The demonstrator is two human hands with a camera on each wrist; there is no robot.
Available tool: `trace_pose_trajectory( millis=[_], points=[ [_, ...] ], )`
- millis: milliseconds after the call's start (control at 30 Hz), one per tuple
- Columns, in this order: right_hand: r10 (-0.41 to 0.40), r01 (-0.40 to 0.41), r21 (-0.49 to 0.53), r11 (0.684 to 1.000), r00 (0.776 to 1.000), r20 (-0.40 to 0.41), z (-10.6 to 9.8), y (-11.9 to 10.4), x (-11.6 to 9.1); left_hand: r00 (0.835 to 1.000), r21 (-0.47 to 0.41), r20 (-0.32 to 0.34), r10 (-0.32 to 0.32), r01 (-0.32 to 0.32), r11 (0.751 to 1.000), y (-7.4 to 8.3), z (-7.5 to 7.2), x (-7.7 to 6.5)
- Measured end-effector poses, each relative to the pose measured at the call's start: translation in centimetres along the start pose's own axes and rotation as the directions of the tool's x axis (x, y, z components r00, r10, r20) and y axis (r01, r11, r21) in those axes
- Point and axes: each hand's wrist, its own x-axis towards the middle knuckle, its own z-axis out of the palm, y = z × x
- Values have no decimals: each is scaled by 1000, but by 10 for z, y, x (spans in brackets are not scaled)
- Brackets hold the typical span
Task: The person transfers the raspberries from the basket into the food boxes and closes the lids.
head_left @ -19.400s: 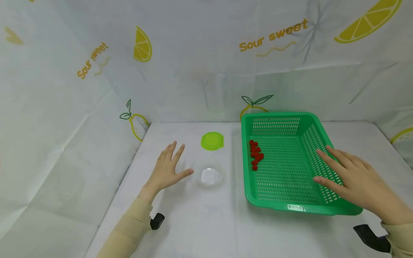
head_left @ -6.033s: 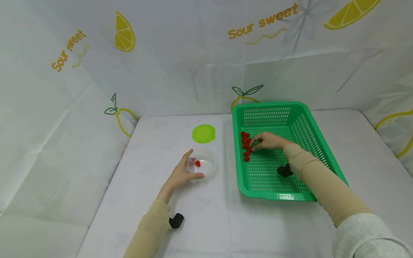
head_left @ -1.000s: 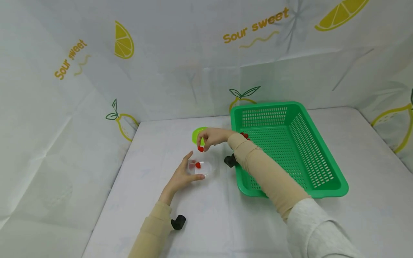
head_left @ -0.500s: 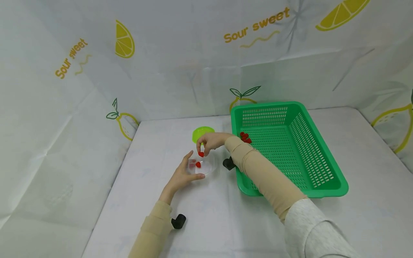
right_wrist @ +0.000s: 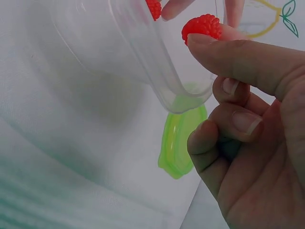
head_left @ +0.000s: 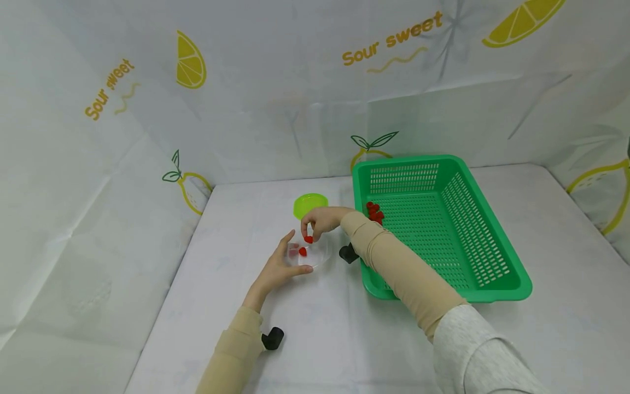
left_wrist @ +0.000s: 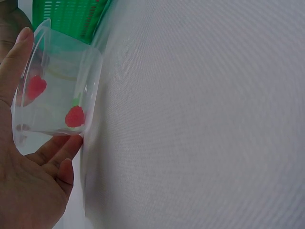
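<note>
Head: held red berry [head_left: 308,239] in right hand [head_left: 323,220], over tub [head_left: 321,258]; steadied tub with left hand [head_left: 275,271] curved round. Left wrist: showed second berry [left_wrist: 75,117] low inside tub. Right wrist: pinched red berry between thumb and finger; judged best lowered past rim before release.

The left arm [head_left: 233,345] reaches up from the lower edge of the head view, its left hand [head_left: 273,270] low, thumb and forefinger spread wide. The right arm [head_left: 403,268] slants in from the lower right; its right hand [head_left: 326,219] sits nearby, thumb and forefinger pinched, other fingers curled palmward. The left hand's remaining fingers are partly hidden, though seemingly bent.
</note>
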Motion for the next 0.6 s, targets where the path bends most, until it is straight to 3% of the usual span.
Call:
trace_pose_trajectory(
  millis=[600],
  points=[
    [34,-35,-35,999,999,-30,6,1,4,1000,-15,7,-1,1,1000,0,0,0]
  ],
)
